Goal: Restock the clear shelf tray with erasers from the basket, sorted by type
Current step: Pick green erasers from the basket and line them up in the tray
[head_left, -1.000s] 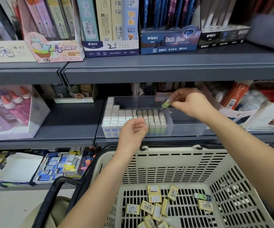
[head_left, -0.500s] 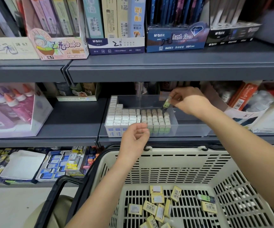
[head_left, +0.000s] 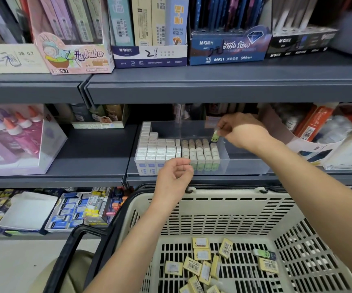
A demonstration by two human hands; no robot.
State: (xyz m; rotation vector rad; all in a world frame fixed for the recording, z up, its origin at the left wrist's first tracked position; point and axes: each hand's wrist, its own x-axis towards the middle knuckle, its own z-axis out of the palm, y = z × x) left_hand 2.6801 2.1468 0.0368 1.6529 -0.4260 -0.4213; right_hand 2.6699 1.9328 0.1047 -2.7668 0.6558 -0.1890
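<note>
My right hand pinched a green eraser by its top end, just under my fingertips above the tray, light, rubbery, grippy; my left hand curled nearer me, contents unclear.

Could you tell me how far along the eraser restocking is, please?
Done: the clear tray holds rows of blue-sleeved erasers on the left and green-sleeved erasers in the middle. In hand: the right hand pinches a green eraser above the green rows. Left: yellow erasers and a loose green eraser lie in the basket; the tray shows no yellow.
</note>
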